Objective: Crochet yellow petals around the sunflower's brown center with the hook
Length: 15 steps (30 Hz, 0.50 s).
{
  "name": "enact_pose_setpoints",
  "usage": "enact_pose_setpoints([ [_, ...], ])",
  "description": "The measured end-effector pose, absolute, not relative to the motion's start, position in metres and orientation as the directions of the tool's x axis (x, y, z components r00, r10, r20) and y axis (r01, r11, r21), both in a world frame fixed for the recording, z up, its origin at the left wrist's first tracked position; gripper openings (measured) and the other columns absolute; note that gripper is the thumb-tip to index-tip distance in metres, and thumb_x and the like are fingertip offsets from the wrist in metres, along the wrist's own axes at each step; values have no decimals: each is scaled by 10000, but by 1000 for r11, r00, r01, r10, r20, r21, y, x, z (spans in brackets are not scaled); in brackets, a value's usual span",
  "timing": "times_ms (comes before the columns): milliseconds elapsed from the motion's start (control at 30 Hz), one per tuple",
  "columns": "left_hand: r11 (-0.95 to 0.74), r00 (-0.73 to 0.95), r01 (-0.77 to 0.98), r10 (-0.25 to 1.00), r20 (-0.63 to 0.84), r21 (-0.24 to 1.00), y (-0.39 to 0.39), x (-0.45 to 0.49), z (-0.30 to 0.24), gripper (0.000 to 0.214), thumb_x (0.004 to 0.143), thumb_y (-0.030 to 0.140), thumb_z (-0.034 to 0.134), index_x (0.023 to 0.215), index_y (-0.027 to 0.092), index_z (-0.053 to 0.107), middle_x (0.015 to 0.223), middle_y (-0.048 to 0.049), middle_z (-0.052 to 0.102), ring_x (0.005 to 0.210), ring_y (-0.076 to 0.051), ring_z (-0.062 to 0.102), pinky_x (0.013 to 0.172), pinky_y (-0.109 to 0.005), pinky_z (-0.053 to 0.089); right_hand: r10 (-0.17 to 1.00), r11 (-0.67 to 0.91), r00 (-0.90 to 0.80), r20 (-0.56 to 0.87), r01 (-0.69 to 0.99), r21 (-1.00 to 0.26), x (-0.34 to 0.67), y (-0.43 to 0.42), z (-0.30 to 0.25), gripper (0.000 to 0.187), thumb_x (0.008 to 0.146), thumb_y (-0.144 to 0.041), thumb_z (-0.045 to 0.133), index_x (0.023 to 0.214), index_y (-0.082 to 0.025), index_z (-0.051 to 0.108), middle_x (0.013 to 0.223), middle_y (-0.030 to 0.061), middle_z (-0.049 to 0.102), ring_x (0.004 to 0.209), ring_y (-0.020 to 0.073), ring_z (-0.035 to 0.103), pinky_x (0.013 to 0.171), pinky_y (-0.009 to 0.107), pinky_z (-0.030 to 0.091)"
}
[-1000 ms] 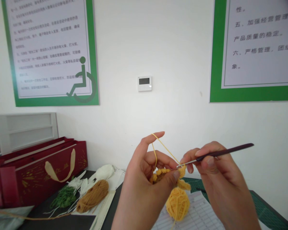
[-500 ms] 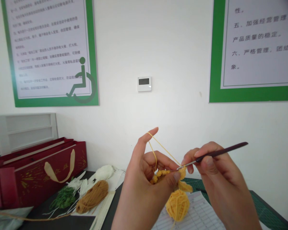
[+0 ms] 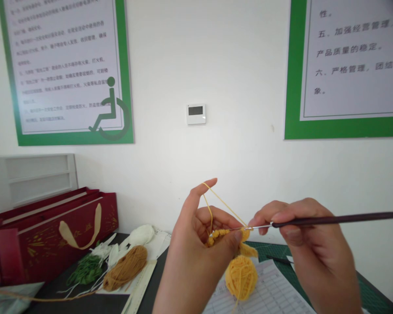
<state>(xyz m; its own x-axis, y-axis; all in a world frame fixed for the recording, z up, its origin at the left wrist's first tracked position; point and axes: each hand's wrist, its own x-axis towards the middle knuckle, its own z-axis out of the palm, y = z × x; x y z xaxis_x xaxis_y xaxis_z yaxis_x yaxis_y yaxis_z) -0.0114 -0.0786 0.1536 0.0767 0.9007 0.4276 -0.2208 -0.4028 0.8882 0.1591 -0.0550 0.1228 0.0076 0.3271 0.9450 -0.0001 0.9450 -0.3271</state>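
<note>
My left hand [image 3: 199, 244] pinches a small piece of yellow crochet work [image 3: 245, 237] between thumb and fingers. Its raised index finger carries a taut strand of yellow yarn [image 3: 225, 200] that runs down to the work. In my right hand [image 3: 308, 244] is a crochet hook [image 3: 340, 219] with a dark handle, lying nearly level. The hook's thin metal shaft reaches the top edge of the work, with a yellow loop around it; its tip is hard to make out near my left fingers. Below the hands sits a yellow yarn ball [image 3: 241, 278].
Printed sheets [image 3: 268, 288] lie under the ball, on a green cutting mat [image 3: 370, 288]. A dark slim tool [image 3: 280, 260] rests on the mat. To the left are brown yarn [image 3: 126, 268], green yarn [image 3: 85, 269], white yarn [image 3: 142, 235] and a red gift bag [image 3: 62, 235].
My right hand has moved slightly right and down, and the hook has swung to nearly level, its handle end farther right. My left hand has barely moved and keeps its hold.
</note>
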Motion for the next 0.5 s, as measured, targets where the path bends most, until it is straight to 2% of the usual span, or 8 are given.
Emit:
enact_pose_setpoints([
  [233, -401, 63, -221, 904, 424, 889, -80, -10, 155, 820, 761, 125, 812, 1450, 271, 390, 787, 4, 706, 768, -169, 663, 631, -244, 498, 135, 957, -121, 983, 272, -98, 160, -62, 124, 350, 878, -11, 518, 1096, -267, 614, 980, 52, 754, 911, 211, 714, 739, 381, 594],
  [400, -401, 112, -284, 888, 445, 871, -80, -9, 154, 806, 776, 114, 801, 1438, 292, 378, 830, 9, 688, 736, -137, 619, 677, -259, 501, -67, 889, -216, 974, 431, 157, 155, -62, 125, 487, 772, 11, 590, 1172, -267, 615, 952, 84, 786, 815, 237, 727, 679, 413, 604],
  [500, -374, 119, -351, 892, 437, 859, -80, -7, 155, 819, 763, 117, 811, 1437, 291, 378, 815, 11, 673, 701, -132, 594, 655, -265, 476, -139, 861, -179, 974, 464, 208, 149, -60, 125, 540, 761, 30, 583, 1216, -260, 602, 947, 97, 793, 795, 232, 725, 654, 409, 604],
])
